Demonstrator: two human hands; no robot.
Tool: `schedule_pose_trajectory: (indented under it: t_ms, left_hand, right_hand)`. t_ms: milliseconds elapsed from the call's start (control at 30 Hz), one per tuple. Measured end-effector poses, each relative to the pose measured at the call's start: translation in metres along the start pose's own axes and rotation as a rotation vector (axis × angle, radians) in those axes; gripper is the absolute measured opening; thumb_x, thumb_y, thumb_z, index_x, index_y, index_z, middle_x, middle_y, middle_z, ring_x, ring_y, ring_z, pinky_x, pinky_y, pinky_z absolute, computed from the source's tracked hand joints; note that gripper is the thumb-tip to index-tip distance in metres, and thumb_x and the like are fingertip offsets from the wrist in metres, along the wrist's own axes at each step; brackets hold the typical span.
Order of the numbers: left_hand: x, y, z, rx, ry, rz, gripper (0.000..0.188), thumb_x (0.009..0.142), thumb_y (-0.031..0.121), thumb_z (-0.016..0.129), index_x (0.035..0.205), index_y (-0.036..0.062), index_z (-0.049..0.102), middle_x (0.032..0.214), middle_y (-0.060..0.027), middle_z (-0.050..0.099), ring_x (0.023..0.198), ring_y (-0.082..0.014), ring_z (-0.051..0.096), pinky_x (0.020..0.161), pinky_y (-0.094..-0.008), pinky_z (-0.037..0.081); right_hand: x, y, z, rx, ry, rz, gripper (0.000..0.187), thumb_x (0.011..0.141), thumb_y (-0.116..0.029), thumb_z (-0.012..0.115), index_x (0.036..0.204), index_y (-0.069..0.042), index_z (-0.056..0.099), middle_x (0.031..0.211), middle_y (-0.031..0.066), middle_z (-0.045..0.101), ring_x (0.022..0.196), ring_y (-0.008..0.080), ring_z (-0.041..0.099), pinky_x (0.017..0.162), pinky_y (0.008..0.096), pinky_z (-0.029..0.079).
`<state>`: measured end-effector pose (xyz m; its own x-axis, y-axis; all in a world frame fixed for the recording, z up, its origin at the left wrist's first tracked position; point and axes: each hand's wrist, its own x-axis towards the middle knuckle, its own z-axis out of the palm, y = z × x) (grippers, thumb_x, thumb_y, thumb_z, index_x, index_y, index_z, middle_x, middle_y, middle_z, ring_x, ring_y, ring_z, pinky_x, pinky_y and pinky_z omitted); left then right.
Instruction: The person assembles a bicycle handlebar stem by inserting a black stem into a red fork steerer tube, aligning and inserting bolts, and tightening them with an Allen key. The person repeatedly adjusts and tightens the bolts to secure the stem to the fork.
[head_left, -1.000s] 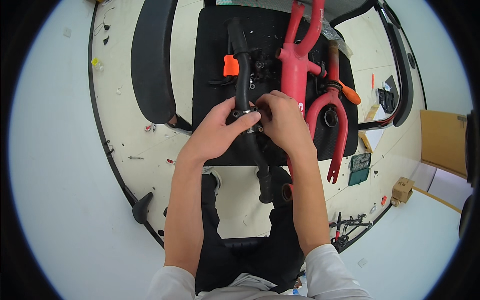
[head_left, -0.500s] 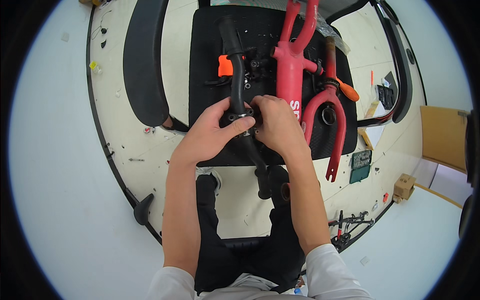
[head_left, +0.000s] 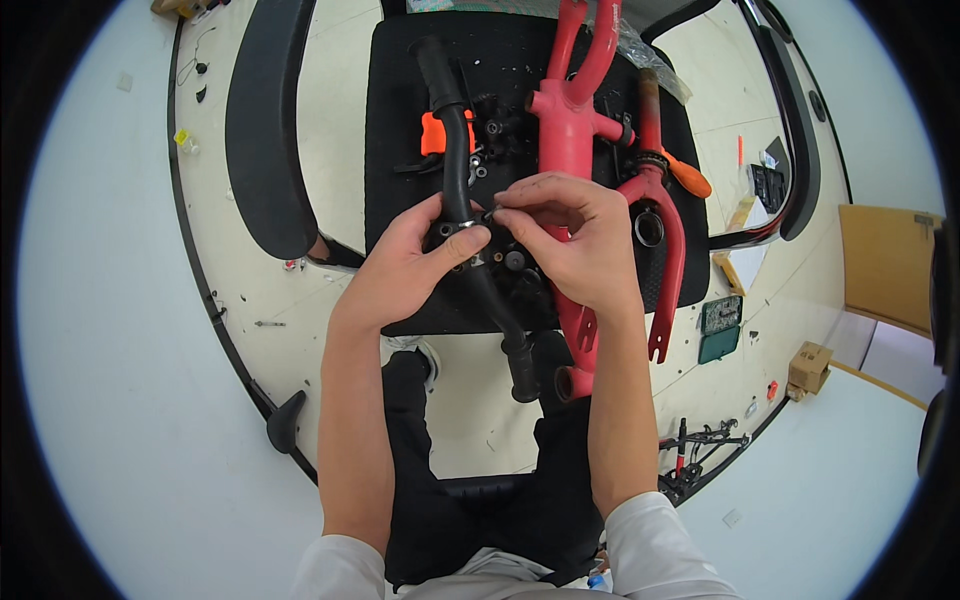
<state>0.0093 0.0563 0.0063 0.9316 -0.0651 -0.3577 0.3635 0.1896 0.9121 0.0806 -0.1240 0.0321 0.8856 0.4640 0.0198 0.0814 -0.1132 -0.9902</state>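
With twelve o'clock at the top of the view and the stem clamp (head_left: 478, 260) as the dial's centre, the black handlebar (head_left: 456, 165) runs from eleven to five, over an office chair's black seat (head_left: 392, 75), its lower grip (head_left: 522, 372) reaching past the front edge. The left hand (head_left: 415, 262) is clamped on the bar's middle, thumb laid across the top. Just beside it, toward two o'clock, the right hand (head_left: 580, 235) has thumb and index finger drawn close together by the clamp (whether they pinch the small dark piece there, I cannot tell).

A pink bicycle frame (head_left: 565, 145) stretches from one o'clock round to five, passing beneath the right hand. Between two and three lie a red fork (head_left: 672, 255) and an orange handle (head_left: 688, 180). An orange piece (head_left: 433, 133) sits near the bar at eleven. On the floor, a black saddle (head_left: 287, 422) is between seven and eight; an open green case (head_left: 720, 330) and, farther out, a cardboard box (head_left: 810, 368) are between three and four.
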Motion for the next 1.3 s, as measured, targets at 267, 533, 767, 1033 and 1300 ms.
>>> schedule_pose_trajectory:
  t_ms: [267, 533, 767, 1033, 1300]
  left_hand:
    - [0.001, 0.0, -0.002, 0.015, -0.03, 0.01, 0.033, 0.099, 0.022, 0.066, 0.124, 0.0011, 0.061, 0.1, 0.0025, 0.06, 0.091, -0.0058, 0.054, 0.084, -0.0229, 0.046]
    - [0.004, -0.006, -0.003, -0.013, -0.036, 0.061, 0.034, 0.099, 0.03, 0.067, 0.118, 0.0012, 0.063, 0.097, 0.0015, 0.062, 0.09, -0.0064, 0.054, 0.083, -0.0238, 0.045]
    - [0.005, -0.008, -0.004, -0.025, -0.046, 0.035, 0.038, 0.105, 0.032, 0.057, 0.126, 0.0011, 0.06, 0.105, 0.0027, 0.059, 0.097, -0.0061, 0.051, 0.09, -0.0243, 0.042]
    - [0.007, -0.007, -0.002, 0.004, -0.017, 0.015, 0.037, 0.107, 0.032, 0.053, 0.125, 0.001, 0.06, 0.104, 0.0029, 0.059, 0.098, -0.0056, 0.049, 0.09, -0.0233, 0.04]
    - [0.005, -0.007, 0.0, 0.001, -0.028, 0.035, 0.042, 0.105, 0.038, 0.055, 0.124, 0.0013, 0.06, 0.098, 0.0009, 0.059, 0.091, -0.0067, 0.05, 0.084, -0.0238, 0.042]
  right_hand:
    - [0.0, -0.006, 0.003, -0.363, -0.054, -0.229, 0.014, 0.079, 0.007, 0.071, 0.092, 0.003, 0.074, 0.09, 0.0111, 0.073, 0.077, 0.023, 0.073, 0.07, 0.0294, 0.058]
    - [-0.001, -0.01, 0.006, -0.388, -0.041, -0.14, 0.014, 0.082, 0.003, 0.073, 0.095, 0.003, 0.074, 0.087, 0.0126, 0.072, 0.075, 0.023, 0.072, 0.069, 0.0307, 0.057]
    - [0.0, -0.002, 0.01, -0.303, -0.037, -0.037, 0.017, 0.086, 0.005, 0.069, 0.103, 0.002, 0.07, 0.084, 0.0123, 0.07, 0.071, 0.0204, 0.071, 0.068, 0.0295, 0.057]
    - [-0.001, 0.009, 0.006, -0.27, -0.013, -0.127, 0.013, 0.086, 0.006, 0.068, 0.099, 0.003, 0.069, 0.085, 0.0107, 0.071, 0.073, 0.0162, 0.071, 0.067, 0.0281, 0.056]
    - [0.0, -0.003, 0.005, -0.273, -0.072, -0.054, 0.013, 0.088, 0.003, 0.069, 0.1, 0.003, 0.073, 0.086, 0.0074, 0.071, 0.076, 0.0117, 0.069, 0.069, 0.0229, 0.055]
